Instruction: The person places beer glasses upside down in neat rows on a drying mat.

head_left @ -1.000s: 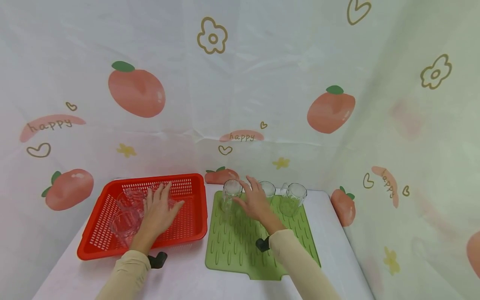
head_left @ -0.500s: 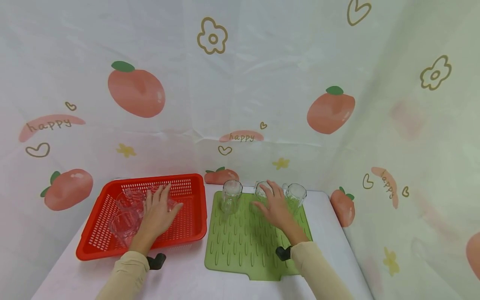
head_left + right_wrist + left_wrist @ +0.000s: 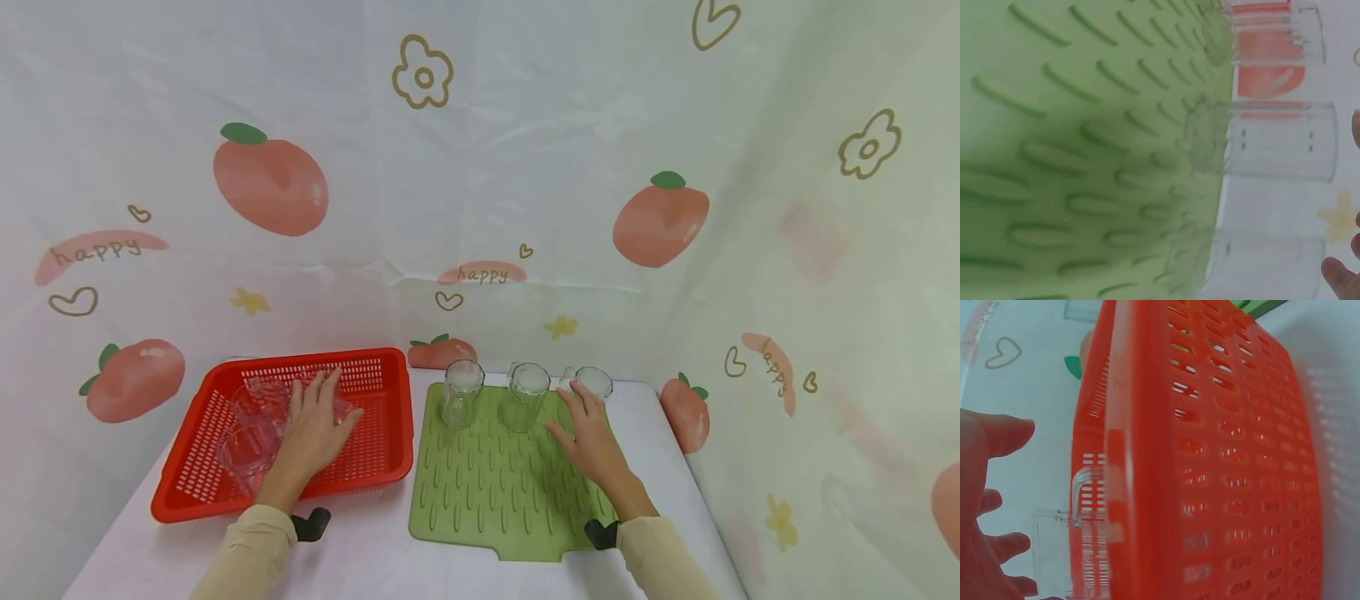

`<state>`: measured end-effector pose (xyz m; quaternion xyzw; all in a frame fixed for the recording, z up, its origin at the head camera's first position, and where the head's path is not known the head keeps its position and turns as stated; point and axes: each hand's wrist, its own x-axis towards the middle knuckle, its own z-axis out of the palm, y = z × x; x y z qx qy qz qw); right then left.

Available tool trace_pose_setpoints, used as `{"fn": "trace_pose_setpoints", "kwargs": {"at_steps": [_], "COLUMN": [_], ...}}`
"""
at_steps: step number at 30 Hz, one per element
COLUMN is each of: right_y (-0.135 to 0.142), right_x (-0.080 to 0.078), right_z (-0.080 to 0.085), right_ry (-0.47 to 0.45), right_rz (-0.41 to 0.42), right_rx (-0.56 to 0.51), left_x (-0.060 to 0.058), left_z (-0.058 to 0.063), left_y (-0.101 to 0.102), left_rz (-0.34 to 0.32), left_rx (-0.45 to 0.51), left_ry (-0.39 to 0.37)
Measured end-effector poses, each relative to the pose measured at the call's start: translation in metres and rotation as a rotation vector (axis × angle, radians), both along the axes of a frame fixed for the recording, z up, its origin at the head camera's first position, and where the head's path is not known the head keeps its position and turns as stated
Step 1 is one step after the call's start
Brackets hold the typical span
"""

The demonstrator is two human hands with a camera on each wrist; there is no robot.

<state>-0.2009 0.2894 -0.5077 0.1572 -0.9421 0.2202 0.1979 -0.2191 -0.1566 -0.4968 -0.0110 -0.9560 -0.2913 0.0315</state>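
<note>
Near glass mugs (image 3: 528,402); both grips (image 3: 315,429) (image 3: 595,440) wide

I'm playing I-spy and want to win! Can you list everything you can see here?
Basket: one, red, on the left
Basket glasses: at least three, clear, inside the basket
Mat: one, green, right of the basket
Mat glasses: three, clear, in a row near its far edge
Table: one, white, underneath
Cloth: sheet count unclear, white, around the table
Prints: many, mostly red, yellow and brown, on the cloth
Sleeves: two, cream, bottom of picture
Gadgets: two, black, by the sleeves
Left hand: one, bare, over the basket
Right hand: one, bare, by the rightmost glass
</note>
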Motion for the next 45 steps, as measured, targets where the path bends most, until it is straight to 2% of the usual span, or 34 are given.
{"fn": "trace_pose_setpoints", "kwargs": {"at_steps": [3, 11, 23, 32, 37, 45], "right_y": [0.012, 0.042, 0.07, 0.083, 0.087, 0.091], "right_x": [0.008, 0.025, 0.041, 0.045, 0.046, 0.045], "right_z": [-0.007, -0.034, -0.065, -0.079, -0.085, -0.086], "right_ry": [-0.008, -0.118, -0.259, -0.328, -0.398, -0.52], "right_rz": [-0.03, -0.111, -0.208, -0.23, -0.229, -0.194], "right_rx": [-0.001, -0.043, -0.079, -0.073, -0.081, -0.035], "left_x": [0.002, 0.006, 0.009, 0.007, 0.005, 0.009], "left_z": [0.004, 0.013, 0.014, 0.012, 0.01, 0.008], "left_y": [0.001, -0.004, -0.008, -0.009, -0.01, -0.01], "left_rz": [0.0, 0.018, 0.044, 0.023, 0.004, -0.02], "left_rx": [-0.013, -0.039, -0.034, -0.036, -0.028, -0.024], "left_ry": [0.007, 0.064, 0.096, 0.039, 0.01, -0.033]}}
